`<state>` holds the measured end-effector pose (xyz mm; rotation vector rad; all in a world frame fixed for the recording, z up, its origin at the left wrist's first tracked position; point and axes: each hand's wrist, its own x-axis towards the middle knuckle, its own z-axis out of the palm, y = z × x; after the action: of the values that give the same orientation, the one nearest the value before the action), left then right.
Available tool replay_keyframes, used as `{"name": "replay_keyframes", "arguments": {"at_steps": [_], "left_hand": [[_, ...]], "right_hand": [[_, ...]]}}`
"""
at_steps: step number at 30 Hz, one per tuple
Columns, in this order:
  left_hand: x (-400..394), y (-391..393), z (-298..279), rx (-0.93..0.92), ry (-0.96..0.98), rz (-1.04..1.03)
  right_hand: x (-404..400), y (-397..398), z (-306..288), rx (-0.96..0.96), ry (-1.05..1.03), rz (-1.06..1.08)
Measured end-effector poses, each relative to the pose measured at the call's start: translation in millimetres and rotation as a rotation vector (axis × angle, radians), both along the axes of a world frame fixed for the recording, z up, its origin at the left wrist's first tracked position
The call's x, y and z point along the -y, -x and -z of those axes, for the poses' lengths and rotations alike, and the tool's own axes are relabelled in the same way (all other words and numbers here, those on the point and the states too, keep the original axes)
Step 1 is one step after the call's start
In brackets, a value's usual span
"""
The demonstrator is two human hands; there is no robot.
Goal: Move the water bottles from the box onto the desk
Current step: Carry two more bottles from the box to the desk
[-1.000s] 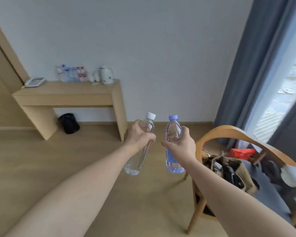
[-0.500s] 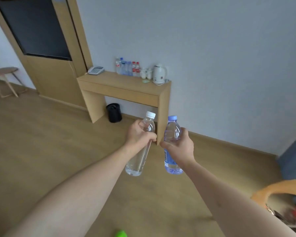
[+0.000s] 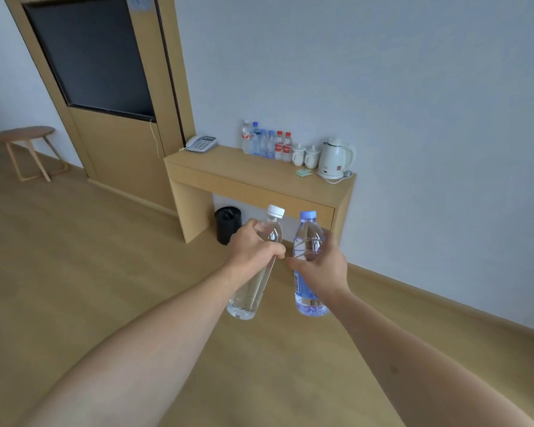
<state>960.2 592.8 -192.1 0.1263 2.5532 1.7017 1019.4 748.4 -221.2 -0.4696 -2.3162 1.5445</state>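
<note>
While each hand grips a bottle, the desk (image 3: 259, 175) stands ahead.

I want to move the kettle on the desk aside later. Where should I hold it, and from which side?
Take the kettle by its loop handle, which sticks out on its right side, toward the desk's free end. Come from that side; cups crowd its left. It stands upright on a base with a cord, so probably lift straight up.
</note>
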Motion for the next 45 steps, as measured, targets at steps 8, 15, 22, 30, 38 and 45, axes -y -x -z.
{"name": "replay_keyframes", "arguments": {"at_steps": [8,15,22,30,38,45], "left_hand": [[44.3,111.4,2.2,0.03,-0.016,-0.081],[66.0,239.9,19.0,0.027,-0.005,-0.162],[69.0,388.7,5.4,0.065,0.04,-0.246],[84.5,521.1,-2.1,0.077,-0.007,-0.265],[117.5,665.3,10.6,0.071,-0.006,-0.22],[158.8,804.3,-2.8,0.045,0.003,-0.093]], "right_hand": [[42.5,130.5,2.7,0.03,0.027,-0.065],[66.8,283.0,20.5,0.017,0.017,-0.151],[67.1,445.4,17.0,0.034,0.053,-0.178],[74.1,582.8,7.3,0.07,0.065,-0.198],[113.8,710.8,16.2,0.053,0.066,-0.145],[155.9,830.8,8.4,0.04,0.056,-0.058]]}}
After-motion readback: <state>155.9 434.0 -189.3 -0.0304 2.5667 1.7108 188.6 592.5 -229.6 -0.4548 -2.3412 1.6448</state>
